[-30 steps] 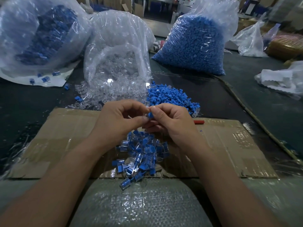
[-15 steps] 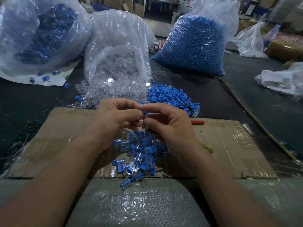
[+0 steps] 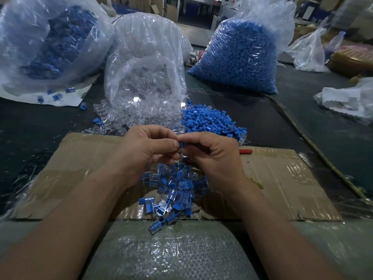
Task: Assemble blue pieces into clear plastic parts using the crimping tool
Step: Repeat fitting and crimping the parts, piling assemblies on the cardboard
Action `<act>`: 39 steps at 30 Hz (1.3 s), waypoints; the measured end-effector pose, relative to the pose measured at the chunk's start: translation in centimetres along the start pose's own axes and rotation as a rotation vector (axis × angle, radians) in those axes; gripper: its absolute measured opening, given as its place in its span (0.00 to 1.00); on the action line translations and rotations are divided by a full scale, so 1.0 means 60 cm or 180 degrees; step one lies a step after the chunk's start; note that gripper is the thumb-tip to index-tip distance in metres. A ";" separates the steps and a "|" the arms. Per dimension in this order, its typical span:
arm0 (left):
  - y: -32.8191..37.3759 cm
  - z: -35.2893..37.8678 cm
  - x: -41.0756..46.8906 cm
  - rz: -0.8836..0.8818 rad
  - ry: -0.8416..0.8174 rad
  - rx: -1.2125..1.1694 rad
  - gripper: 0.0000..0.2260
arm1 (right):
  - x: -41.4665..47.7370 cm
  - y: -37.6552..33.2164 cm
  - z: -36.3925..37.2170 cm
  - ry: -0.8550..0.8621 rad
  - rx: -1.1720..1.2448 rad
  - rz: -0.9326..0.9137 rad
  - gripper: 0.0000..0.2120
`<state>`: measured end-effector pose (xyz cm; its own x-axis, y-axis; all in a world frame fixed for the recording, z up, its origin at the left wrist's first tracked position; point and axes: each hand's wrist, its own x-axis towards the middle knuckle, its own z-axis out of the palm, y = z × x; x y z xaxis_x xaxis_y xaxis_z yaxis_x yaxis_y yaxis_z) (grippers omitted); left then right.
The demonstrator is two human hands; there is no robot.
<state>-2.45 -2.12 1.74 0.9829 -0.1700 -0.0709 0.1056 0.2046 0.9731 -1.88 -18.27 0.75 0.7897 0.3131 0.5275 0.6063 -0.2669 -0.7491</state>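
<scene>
In the head view, the person's left hand and right hand meet fingertip to fingertip above the far middle of a flat cardboard sheet. Both hands have their fingers curled, and between the thumbs and forefingers they pinch a small blue piece, which stands roughly upright in the gap where the two hands touch. Just beneath it something clear glints between the hands, too hidden to tell what it is. Below the hands, on the cardboard and spilling over its near edge, lies a heap of assembled pieces, blue set inside clear plastic. Beyond the hands, at the far edge of the cardboard, a pile of loose blue pieces sits on the dark surface, and just to its left a pile of clear plastic parts spills from an open clear bag. A full bag of blue pieces stands far right of that, and another big bag holding blue and clear items lies at the far left. A short red object rests on the cardboard just right of the right hand. Nearest the person, a woven sack under shiny plastic fills the space between the forearms.
</scene>
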 end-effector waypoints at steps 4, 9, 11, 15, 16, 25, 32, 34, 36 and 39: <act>-0.001 0.002 0.000 -0.0059 -0.0010 -0.0061 0.06 | 0.000 0.003 0.000 0.0047 -0.0091 -0.0095 0.12; -0.001 0.002 0.000 -0.0021 0.0013 0.0002 0.07 | 0.001 0.002 0.000 0.0025 -0.0208 -0.0120 0.12; -0.001 0.002 0.000 0.0068 0.0046 0.0058 0.07 | 0.000 -0.002 0.001 -0.0056 -0.0233 -0.0033 0.13; -0.003 -0.001 0.004 0.0227 0.0239 0.0035 0.07 | 0.009 -0.002 -0.021 -0.0307 -0.0589 0.0619 0.17; -0.003 -0.003 0.004 0.0265 0.0293 0.0035 0.07 | 0.012 0.002 -0.035 -0.0304 -0.0801 0.0801 0.17; -0.009 -0.011 0.008 0.0375 0.0392 0.0116 0.05 | 0.008 0.028 -0.117 -0.1622 -0.1870 0.2117 0.37; -0.008 -0.011 0.007 0.0335 0.0382 0.0102 0.05 | 0.011 0.019 -0.099 -0.1524 -0.2162 0.1965 0.32; -0.007 -0.010 0.007 0.0325 0.0408 0.0120 0.05 | 0.013 0.014 -0.091 -0.1439 -0.2427 0.1829 0.22; -0.007 -0.010 0.006 0.0325 0.0427 0.0132 0.06 | 0.013 0.012 -0.079 -0.1355 -0.2763 0.1620 0.12; -0.006 -0.011 0.007 0.0342 0.0453 0.0147 0.06 | 0.010 0.015 -0.071 -0.1229 -0.2894 0.1468 0.08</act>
<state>-2.00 -1.64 1.21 0.9999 -0.0108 0.0068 -0.0049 0.1693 0.9856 -0.44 -22.21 2.08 0.9725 0.2328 -0.0086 0.2274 -0.9565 -0.1825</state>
